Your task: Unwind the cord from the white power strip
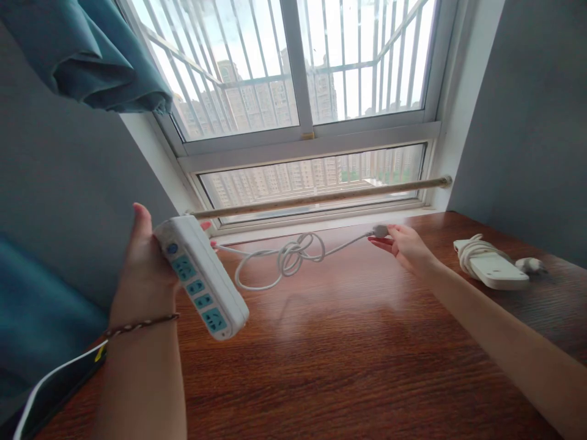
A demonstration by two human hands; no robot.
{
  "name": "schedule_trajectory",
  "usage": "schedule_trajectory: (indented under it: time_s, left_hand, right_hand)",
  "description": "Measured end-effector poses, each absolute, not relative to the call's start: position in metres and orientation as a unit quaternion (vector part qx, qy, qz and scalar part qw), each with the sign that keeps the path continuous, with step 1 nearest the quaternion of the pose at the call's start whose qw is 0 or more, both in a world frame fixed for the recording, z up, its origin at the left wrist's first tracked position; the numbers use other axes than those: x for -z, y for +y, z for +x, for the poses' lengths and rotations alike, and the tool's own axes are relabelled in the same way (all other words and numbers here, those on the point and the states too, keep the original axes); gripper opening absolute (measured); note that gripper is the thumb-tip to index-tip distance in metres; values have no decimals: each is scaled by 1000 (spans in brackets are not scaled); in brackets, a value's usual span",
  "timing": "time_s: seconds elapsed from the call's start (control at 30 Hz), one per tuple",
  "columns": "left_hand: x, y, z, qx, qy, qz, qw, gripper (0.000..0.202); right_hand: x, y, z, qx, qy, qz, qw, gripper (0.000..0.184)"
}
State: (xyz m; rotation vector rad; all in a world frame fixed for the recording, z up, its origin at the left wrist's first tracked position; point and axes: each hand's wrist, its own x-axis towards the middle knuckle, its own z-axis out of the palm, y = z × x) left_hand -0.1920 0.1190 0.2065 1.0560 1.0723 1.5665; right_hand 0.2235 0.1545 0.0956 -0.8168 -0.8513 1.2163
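Observation:
My left hand (153, 256) holds a white power strip (219, 278) tilted above the table, its thumb raised and its fingers mostly hidden behind the strip. The strip has several blue-green sockets and a dark blue button near its upper end. From that end runs a pale cord (293, 256), loosely knotted and looped in mid-air between my hands. At the cord's far end is a grey plug (380, 231), pinched between the fingers of my right hand (403, 245).
A second white power strip (498, 269), its cord wound around it, lies on the brown wooden table (321, 366) at the right. A barred window (302, 134) with a horizontal rail (330, 197) stands behind. Blue curtain (101, 55) hangs at the upper left.

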Motion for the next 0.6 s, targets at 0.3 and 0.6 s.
schedule_trajectory:
  time_s: [0.3,0.6]
  left_hand:
    - [-191,136,-203,-490,532,463,512,82]
    - [-147,154,-194,-603,571,350,434,39]
  right_hand:
    - [-100,195,80,-617,-344,-178,685,7]
    - [-61,219,-39,-668,-219,-207,680,9]
